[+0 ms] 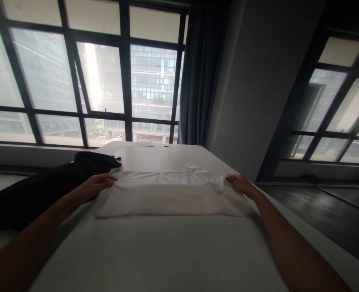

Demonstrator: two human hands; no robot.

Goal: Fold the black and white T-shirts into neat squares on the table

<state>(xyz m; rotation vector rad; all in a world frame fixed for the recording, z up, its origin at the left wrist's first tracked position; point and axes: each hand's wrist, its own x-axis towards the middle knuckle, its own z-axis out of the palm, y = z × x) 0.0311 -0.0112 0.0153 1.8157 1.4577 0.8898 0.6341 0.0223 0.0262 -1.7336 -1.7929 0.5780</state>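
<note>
Left hand (103,182) and right hand (239,184) each pinch the white cloth (170,199) at its ten and two o'clock corners. I see it lying across the tabletop (164,255), long axis running nine to three, straight edge facing six, bare forearms (279,227) slanting in from seven and five.

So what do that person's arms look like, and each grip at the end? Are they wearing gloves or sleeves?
No sleeves show on the left arm or right arm; both taper towards the wrist. The left grip and right grip are ordinary bare hands without gloves. I see no watch or bracelet. Fingernails are too blurry to tell.
</note>
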